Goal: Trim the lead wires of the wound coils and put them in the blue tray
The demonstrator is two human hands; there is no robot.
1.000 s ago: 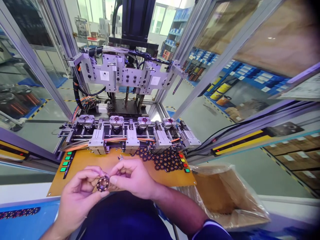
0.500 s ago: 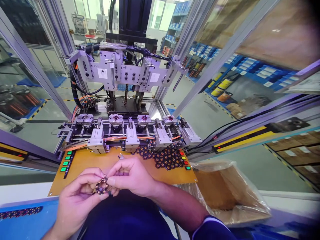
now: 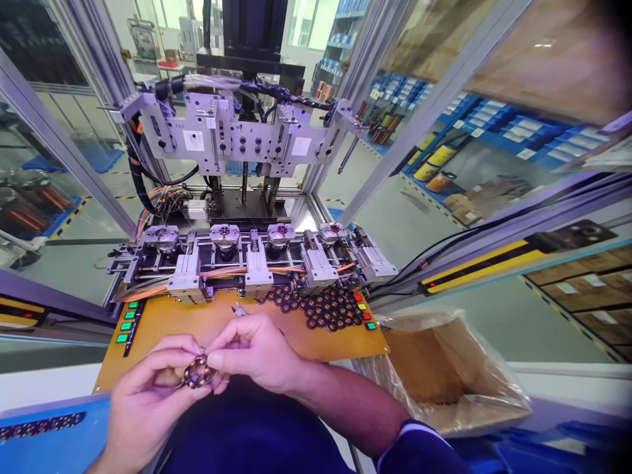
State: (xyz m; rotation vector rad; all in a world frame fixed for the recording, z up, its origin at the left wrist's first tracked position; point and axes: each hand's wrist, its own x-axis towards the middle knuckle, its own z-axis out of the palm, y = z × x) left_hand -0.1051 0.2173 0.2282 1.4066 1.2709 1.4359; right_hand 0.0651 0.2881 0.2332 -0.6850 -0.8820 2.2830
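A small ring-shaped motor stator [image 3: 198, 372] with copper windings sits in the fingers of my left hand [image 3: 148, 388], low in front of my body. My right hand [image 3: 259, 355] reaches in from the right, thumb and forefinger pinched together at the stator's upper right edge. Whether that pinch is on the rim or on a thin wire end is too small to tell. Just beyond my right hand, a pair of small cutters [image 3: 239, 309] lies on the orange-brown work board [image 3: 172, 322].
Several stators [image 3: 333, 311] are spread on the board's right side, beside coloured buttons [image 3: 364, 307]. A dark pen [image 3: 133, 329] lies left, near green buttons [image 3: 125, 326]. Behind stands a winding machine [image 3: 247, 145] with fixtures [image 3: 224, 237]. A plastic-lined box [image 3: 434, 368] is at right, a blue tray [image 3: 54, 447] at left.
The view has shifted slightly. Both hands keep nearly the same hold, and the stator has turned or tilted a little between the fingers.
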